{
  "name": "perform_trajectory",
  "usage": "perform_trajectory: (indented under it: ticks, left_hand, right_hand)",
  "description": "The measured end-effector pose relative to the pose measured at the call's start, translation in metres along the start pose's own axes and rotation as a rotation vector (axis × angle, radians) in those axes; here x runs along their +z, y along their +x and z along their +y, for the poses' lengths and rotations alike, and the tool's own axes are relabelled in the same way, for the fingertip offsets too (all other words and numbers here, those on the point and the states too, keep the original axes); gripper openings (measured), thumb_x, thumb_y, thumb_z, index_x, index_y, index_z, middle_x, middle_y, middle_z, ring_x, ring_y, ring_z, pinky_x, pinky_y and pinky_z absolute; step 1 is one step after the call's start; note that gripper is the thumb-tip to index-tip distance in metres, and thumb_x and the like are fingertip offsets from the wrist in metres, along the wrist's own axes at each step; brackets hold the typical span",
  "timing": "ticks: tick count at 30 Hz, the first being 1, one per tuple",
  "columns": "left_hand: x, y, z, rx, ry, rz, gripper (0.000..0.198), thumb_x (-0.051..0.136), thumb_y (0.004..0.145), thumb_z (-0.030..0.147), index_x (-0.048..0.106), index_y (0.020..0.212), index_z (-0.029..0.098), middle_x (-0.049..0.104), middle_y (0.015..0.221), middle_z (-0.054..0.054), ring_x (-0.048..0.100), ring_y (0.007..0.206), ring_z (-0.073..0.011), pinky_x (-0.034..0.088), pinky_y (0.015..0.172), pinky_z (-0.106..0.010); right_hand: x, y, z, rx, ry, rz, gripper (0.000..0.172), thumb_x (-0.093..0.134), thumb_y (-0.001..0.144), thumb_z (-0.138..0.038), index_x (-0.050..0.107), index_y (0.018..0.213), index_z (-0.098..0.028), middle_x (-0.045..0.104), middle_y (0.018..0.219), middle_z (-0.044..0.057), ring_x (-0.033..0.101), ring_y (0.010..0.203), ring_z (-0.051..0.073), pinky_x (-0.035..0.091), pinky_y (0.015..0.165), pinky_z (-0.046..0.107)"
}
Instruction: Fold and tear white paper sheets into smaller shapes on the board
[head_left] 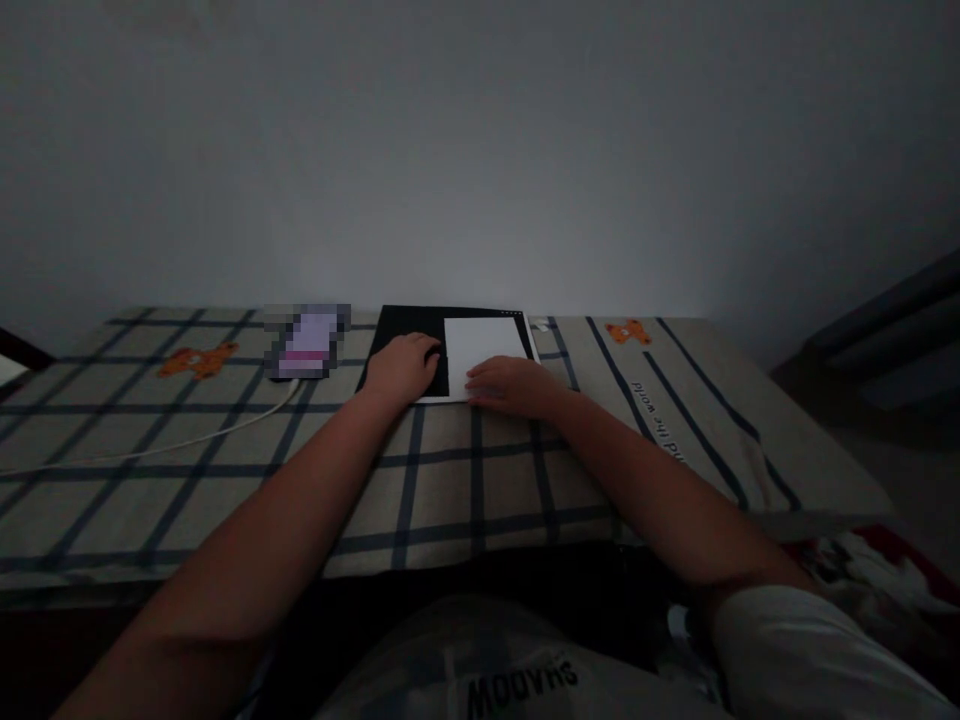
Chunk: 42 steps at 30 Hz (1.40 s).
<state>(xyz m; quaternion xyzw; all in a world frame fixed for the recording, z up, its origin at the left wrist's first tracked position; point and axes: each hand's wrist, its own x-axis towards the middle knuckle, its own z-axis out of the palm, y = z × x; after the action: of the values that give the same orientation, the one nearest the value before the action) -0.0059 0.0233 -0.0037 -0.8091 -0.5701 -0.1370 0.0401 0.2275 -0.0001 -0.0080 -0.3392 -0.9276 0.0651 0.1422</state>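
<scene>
A black flat pad or book (409, 322) with white edges lies on the cloth-covered table close to the wall. On its right half rests a white sheet (484, 340), possibly folded paper. My left hand (405, 367) lies on the black surface, left of the sheet, its fingers slightly bent and apart. Across the lower part of the white sheet my right hand (514, 386) is laid with its fingers stretched to the left. Neither hand appears to grip anything. Part of the sheet's lower right is hidden under my right hand.
A phone (306, 345), blurred out, lies to the left with a white cable (225, 430) running off left. The checked tablecloth (442, 480) bears orange bear prints and lettering. A pale wall (480, 160) rises behind the table. Dim red and white fabric (862, 570) is at lower right.
</scene>
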Motion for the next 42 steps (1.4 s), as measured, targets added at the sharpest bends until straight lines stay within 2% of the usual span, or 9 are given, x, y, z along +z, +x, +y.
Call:
perform_trajectory:
  ticks: [7,11,14,16,20,22,30,39,42]
  left_hand:
    - [-0.002,-0.004,-0.002,0.02,0.026,-0.028,0.038,0.048,0.098,0.033,0.071,0.125,0.02,0.068,0.135,-0.007,0.062,0.122,-0.0272,0.051,0.105,-0.04]
    - [-0.004,-0.003,-0.004,0.017,-0.085,0.005,0.039,0.048,0.097,0.031,0.07,0.127,0.018,0.068,0.134,-0.008,0.061,0.124,-0.0271,0.049,0.108,-0.041]
    - [-0.003,-0.001,-0.007,0.102,-0.209,0.075,0.04,0.046,0.097,0.026,0.069,0.128,0.014,0.069,0.133,-0.01,0.06,0.127,-0.0237,0.045,0.113,-0.039]
    - [0.0,0.001,-0.01,0.19,-0.243,0.058,0.042,0.045,0.097,0.027,0.068,0.13,0.015,0.067,0.137,-0.01,0.058,0.131,-0.0229,0.043,0.116,-0.04]
    - [0.008,0.003,-0.015,0.268,-0.223,-0.077,0.045,0.045,0.098,0.033,0.066,0.134,0.016,0.062,0.145,-0.009,0.054,0.136,-0.024,0.041,0.118,-0.042]
    - [0.012,0.003,-0.017,0.275,-0.219,-0.103,0.046,0.046,0.098,0.034,0.067,0.134,0.015,0.061,0.146,-0.011,0.054,0.136,-0.0242,0.041,0.118,-0.042]
    - [0.022,0.007,-0.024,0.283,-0.226,-0.068,0.05,0.046,0.097,0.04,0.067,0.134,0.013,0.061,0.145,-0.014,0.055,0.135,-0.0267,0.041,0.117,-0.044]
    - [0.024,0.007,-0.026,0.329,-0.294,-0.049,0.046,0.047,0.097,0.038,0.071,0.127,0.015,0.063,0.142,-0.014,0.057,0.132,-0.0272,0.043,0.115,-0.046]
    - [0.02,0.007,-0.024,0.341,-0.322,-0.043,0.043,0.047,0.097,0.039,0.072,0.124,0.017,0.067,0.137,-0.012,0.06,0.128,-0.0267,0.045,0.113,-0.047]
  right_hand:
    - [-0.002,0.0,-0.001,0.016,0.064,0.013,0.026,0.055,0.1,-0.026,0.078,0.11,-0.017,0.076,0.116,0.01,0.068,0.111,0.022,0.048,0.098,0.037]
    - [-0.003,0.0,0.001,0.078,0.063,0.02,0.026,0.054,0.099,-0.024,0.076,0.111,-0.015,0.077,0.112,0.011,0.068,0.105,0.023,0.048,0.093,0.035]
    - [-0.001,-0.001,0.003,0.109,0.136,0.086,0.026,0.055,0.097,-0.019,0.075,0.114,-0.016,0.076,0.113,0.009,0.068,0.105,0.021,0.047,0.094,0.033]
    - [-0.001,-0.002,0.004,0.116,0.178,0.121,0.026,0.056,0.096,-0.017,0.075,0.113,-0.018,0.077,0.113,0.008,0.068,0.106,0.02,0.047,0.095,0.033]
    - [0.0,-0.001,0.002,0.115,0.215,0.128,0.024,0.057,0.096,-0.019,0.076,0.111,-0.019,0.077,0.111,0.007,0.068,0.104,0.019,0.047,0.095,0.033]
    - [0.0,-0.001,0.001,0.106,0.208,0.1,0.021,0.06,0.095,-0.022,0.076,0.108,-0.018,0.077,0.108,0.007,0.068,0.1,0.019,0.047,0.093,0.032]
    - [-0.001,0.001,0.002,0.029,0.126,0.046,0.015,0.062,0.094,-0.024,0.076,0.097,-0.018,0.075,0.104,0.009,0.066,0.101,0.023,0.047,0.094,0.037]
    - [0.004,0.0,0.006,-0.016,0.115,0.131,0.017,0.059,0.096,-0.025,0.074,0.099,-0.018,0.073,0.102,0.009,0.063,0.103,0.023,0.046,0.094,0.037]
    - [0.004,0.0,0.005,0.065,0.075,0.158,0.017,0.057,0.096,-0.022,0.074,0.1,-0.018,0.073,0.1,0.009,0.062,0.098,0.023,0.045,0.089,0.035]
